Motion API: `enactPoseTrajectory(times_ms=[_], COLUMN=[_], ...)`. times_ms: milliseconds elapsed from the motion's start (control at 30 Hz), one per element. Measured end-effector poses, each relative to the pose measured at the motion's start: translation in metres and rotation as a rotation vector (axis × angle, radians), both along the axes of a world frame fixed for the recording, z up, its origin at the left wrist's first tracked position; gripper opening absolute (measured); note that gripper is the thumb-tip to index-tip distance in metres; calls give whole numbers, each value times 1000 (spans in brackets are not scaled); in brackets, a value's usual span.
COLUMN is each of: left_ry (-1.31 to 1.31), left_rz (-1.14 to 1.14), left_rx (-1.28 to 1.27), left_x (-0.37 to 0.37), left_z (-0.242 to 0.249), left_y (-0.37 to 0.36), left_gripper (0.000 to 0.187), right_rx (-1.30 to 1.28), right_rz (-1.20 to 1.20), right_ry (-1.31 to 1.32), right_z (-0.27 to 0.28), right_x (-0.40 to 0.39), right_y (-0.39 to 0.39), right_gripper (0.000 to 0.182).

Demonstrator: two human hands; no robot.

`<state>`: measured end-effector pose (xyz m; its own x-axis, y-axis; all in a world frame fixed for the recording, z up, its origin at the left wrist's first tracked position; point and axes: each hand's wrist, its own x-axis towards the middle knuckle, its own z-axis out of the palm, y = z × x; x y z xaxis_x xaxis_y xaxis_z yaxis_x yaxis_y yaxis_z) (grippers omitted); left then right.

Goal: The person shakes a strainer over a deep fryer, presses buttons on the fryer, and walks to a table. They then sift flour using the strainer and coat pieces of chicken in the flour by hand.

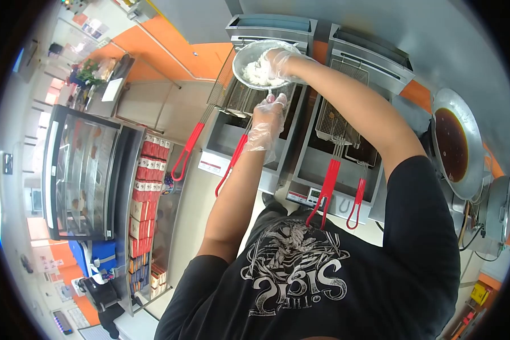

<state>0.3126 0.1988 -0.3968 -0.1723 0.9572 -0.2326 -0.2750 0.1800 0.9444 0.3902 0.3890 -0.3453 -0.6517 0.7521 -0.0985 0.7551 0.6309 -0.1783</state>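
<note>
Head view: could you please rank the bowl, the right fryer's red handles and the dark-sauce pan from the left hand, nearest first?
1. bowl, just beyond the left hand
2. red handles, lower right
3. dark-sauce pan, far right

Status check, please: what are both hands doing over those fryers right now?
Right hand in the metal bowl of white food. Left hand just below, over a fryer basket. Both gloved, nothing blocking.

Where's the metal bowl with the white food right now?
In the head view the metal bowl is near the top centre, held up over the fryer baskets, with one gloved hand in it and the other gloved hand just below.
</note>
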Motion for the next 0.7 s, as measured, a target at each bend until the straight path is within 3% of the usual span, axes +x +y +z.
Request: enactPoseTrajectory(times_ms=[100,233,333,433,467,567,667,700], left_ry=[34,59,128,31,-4,-42,-13,1], left_rz=[-6,-123,-146,-167,-175,-184,-191,-199], left_rx=[-49,-117,-57,-118,-143,-152,-164,-146], left_x=[3,7,17,30,34,40,45,46], left_z=[8,32,17,20,23,11,-10,-16], left_y=[-3,-17,-11,-14,-17,-16,-6,-3], left_gripper=[22,25,26,26,25,24,23,23], right_rx=[-203,-210,-418,-863,-699,-724,-822,-860], right_rz=[-138,-119,-189,-399,-497,-493,-642,-697], right_ry=[213,386,543,997,923,1062,963,1038], right_z=[38,17,24,44,80,46,21,-11], right_x=[20,46,78,115,121,169,203,214], right_y=[-11,4,-4,-36,-78,-81,-95,-89], right_gripper=[42,45,41,38,39,34,29,19])
